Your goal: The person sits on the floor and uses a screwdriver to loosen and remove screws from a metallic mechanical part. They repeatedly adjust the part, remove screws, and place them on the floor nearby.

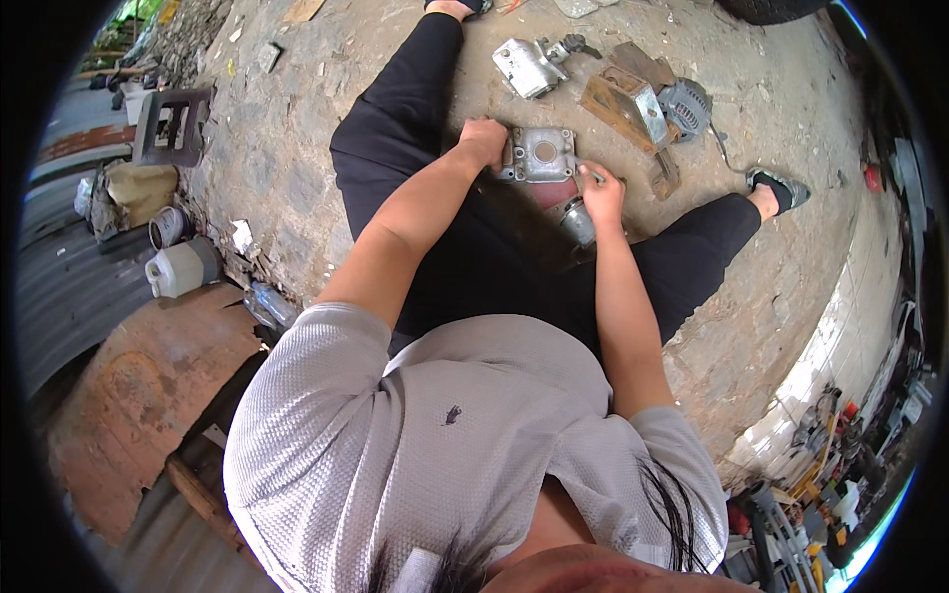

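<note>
At one o'clock: cast-metal housing [545, 151], our left hand [483, 141] gripping its nine-o'clock edge, right hand [602, 196] at its four, can't tell its grip. We should brace firmly against twisting.

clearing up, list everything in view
housing: one, silver, between hands
cylinder: one, silver, below right hand
casting: one, silver, beyond housing
bracket: one, brown, right of casting
motor: one, grey, beside bracket
tyre: one, black, top edge
jug: one, white, left
bottle: one, clear, near jug
sheet: one, rusty, lower left
scrap: uncountable, mixed, lower right
shirt: one, grey, bottom
trousers: one, black, centre
left hand: one, bare, by housing
right hand: one, bare, by housing
</note>
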`<control>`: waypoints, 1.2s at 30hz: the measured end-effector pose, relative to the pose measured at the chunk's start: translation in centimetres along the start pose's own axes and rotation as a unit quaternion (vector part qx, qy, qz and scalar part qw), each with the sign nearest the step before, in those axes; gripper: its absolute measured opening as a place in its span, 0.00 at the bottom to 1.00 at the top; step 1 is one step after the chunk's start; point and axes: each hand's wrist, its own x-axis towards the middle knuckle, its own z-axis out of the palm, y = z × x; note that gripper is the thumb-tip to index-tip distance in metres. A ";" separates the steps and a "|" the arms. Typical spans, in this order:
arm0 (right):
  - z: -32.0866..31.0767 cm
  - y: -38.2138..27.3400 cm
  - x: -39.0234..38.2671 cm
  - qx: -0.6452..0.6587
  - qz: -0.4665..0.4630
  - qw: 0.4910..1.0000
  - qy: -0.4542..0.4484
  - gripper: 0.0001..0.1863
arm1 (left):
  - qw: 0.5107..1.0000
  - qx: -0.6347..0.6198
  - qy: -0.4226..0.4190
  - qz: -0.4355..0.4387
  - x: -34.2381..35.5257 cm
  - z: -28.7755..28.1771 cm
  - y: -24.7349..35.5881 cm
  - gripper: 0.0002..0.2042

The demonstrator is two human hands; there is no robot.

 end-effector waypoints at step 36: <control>3.8 -2.1 2.8 -0.012 -0.050 0.998 -0.034 0.11 | 0.999 -0.021 0.031 0.012 0.2 1.3 -0.6 0.25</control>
